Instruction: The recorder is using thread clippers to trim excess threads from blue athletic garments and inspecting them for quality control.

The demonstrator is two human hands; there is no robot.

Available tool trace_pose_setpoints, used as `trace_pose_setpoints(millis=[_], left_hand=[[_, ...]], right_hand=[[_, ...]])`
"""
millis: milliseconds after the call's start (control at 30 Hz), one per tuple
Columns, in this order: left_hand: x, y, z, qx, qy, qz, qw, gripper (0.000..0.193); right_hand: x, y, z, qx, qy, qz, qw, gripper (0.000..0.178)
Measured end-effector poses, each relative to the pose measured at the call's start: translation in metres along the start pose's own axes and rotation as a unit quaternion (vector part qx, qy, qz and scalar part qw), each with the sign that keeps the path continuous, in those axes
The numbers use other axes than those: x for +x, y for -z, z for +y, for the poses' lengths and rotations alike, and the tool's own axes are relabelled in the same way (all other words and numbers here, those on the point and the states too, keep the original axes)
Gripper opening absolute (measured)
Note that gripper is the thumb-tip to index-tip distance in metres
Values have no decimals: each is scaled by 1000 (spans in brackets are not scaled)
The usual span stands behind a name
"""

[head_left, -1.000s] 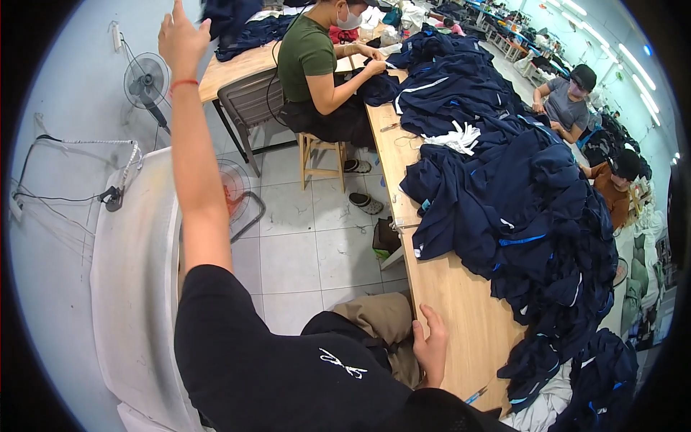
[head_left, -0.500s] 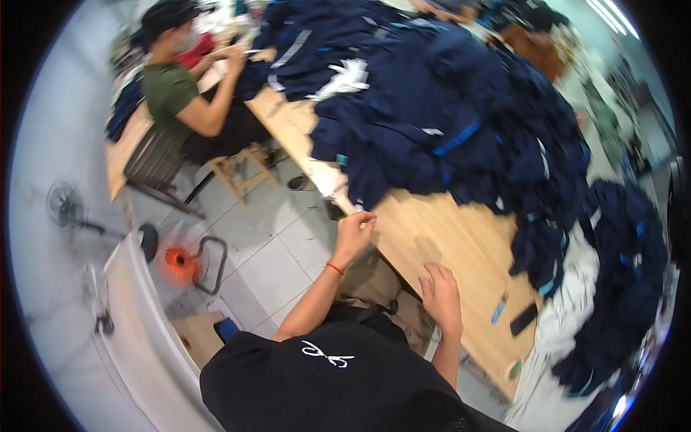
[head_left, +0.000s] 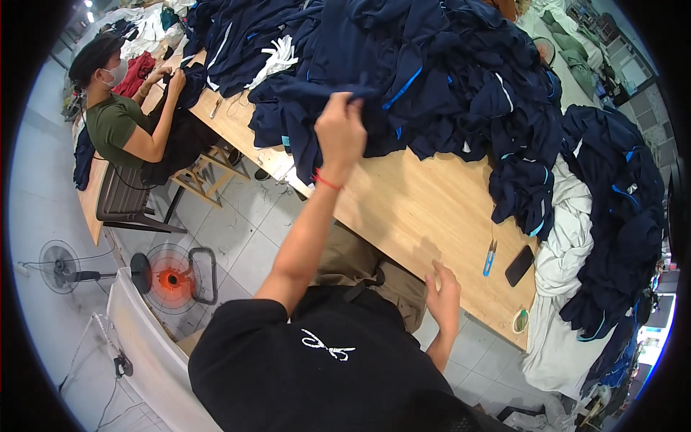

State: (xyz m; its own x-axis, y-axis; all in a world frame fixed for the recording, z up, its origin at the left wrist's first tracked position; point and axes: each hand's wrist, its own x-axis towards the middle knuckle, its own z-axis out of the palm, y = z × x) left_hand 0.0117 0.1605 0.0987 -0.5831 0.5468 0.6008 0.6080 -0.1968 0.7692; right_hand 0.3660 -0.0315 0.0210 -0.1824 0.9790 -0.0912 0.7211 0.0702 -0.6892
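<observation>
My left hand point(head_left: 341, 138), with a red band at the wrist, reaches over the table. Its fingers are closed on a fold of a navy garment point(head_left: 314, 89) at the near side of a large heap of navy garments point(head_left: 461, 79). Some of those garments carry white or bright blue strips. My right hand point(head_left: 443, 291) hangs by the front edge of the wooden table point(head_left: 417, 198), fingers apart and holding nothing. Lying on the tabletop to its right are blue-handled thread snips point(head_left: 489, 261) and a black phone point(head_left: 519, 266).
White cloth point(head_left: 566, 252) and more navy garments drape off the right end. A small round green-and-white item point(head_left: 520, 320) lies at the table's corner. At the left sits a person point(head_left: 122, 122) handling dark cloth, with fans point(head_left: 171, 279) and a wooden stool point(head_left: 209, 176) nearby.
My left hand has moved up and away from the table's front edge to the heap and taken hold of a navy garment. My right hand stays near the edge. The view has shifted.
</observation>
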Motion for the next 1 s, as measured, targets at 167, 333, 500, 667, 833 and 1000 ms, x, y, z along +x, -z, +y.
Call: trace_pose_setpoints(millis=[167,333,500,667,833,1000], left_hand=[[-75,49,107,-263,-146,-499,812,31],[-140,92,25,-233,-84,-745,620,51],[-166,121,-12,-81,66,-598,795,55],[-192,57,-3,-53,85,-396,913,54],[-229,9,-53,84,-27,-387,918,36],[-212,34,-78,44,105,-340,934,19]], right_hand=[[19,3,-27,556,-28,124,821,62],[19,-28,76,614,-255,94,741,72],[-3,-59,96,461,-205,225,834,66],[2,-63,108,345,-139,209,904,51],[-3,3,80,-128,225,242,935,36],[-27,39,117,-4,-2,244,970,31]])
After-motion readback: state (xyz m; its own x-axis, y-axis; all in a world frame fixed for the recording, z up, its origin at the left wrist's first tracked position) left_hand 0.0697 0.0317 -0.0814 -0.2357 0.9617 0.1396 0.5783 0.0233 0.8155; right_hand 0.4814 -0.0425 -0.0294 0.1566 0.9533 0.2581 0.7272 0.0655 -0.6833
